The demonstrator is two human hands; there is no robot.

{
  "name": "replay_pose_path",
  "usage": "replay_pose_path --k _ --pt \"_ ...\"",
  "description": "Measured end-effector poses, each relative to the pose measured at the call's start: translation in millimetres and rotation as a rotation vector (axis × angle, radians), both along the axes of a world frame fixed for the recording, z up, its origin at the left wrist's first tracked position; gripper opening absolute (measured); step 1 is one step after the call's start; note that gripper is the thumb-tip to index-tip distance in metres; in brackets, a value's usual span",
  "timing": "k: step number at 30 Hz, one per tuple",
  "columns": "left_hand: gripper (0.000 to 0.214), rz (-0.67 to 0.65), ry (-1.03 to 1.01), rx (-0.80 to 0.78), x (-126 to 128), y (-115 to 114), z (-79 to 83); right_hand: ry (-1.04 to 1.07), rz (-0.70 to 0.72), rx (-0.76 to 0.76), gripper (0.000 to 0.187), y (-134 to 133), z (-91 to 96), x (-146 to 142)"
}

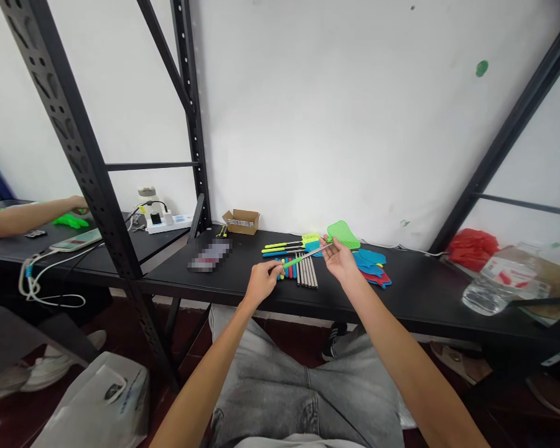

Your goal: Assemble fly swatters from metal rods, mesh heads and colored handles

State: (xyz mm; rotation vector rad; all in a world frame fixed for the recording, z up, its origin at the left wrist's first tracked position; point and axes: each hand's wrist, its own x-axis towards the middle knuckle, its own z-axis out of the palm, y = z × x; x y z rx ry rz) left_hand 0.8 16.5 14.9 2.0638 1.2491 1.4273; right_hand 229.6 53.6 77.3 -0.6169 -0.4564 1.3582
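Observation:
A green fly swatter (344, 234) is held above the shelf in both hands, its metal rod slanting up to the right. My left hand (264, 280) is closed around its green handle. Palm up, my right hand (338, 256) grips it where the rod meets the mesh head. Below lie several bare metal tubes (308, 272) side by side, and coloured handles (289, 272) partly hidden by the swatter. Several swatters with yellow and blue handles (276, 249) rest behind them. To the right, loose blue swatter heads (370, 257) lie over a red head (377, 279).
On the black shelf (420, 280) stand an open cardboard box (241, 221), a blurred flat object (210, 256), a red plastic bag (473, 249) and a large clear bottle (504, 280). Black metal posts (77, 149) frame the shelf. At left, another person's arm (28, 218) reaches over the neighbouring table.

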Motion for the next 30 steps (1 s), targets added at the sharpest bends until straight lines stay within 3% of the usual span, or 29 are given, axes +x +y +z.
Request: replay_pose_path --k 5,14,26,30 --pt "0.032 0.021 0.021 0.002 1 -2 2.3 0.008 0.027 0.062 0.010 -4 -3.3 -2" --pt "0.043 0.066 0.085 0.012 0 -5 4.0 0.032 -0.066 0.159 0.010 -7 -1.7 -17" --pt "0.043 0.037 0.104 0.006 1 -6 4.3 0.036 -0.050 0.186 0.019 -9 0.8 -15" --pt "0.044 0.030 0.109 0.012 1 -7 5.5 0.000 -0.054 0.199 0.012 -9 2.4 -14"
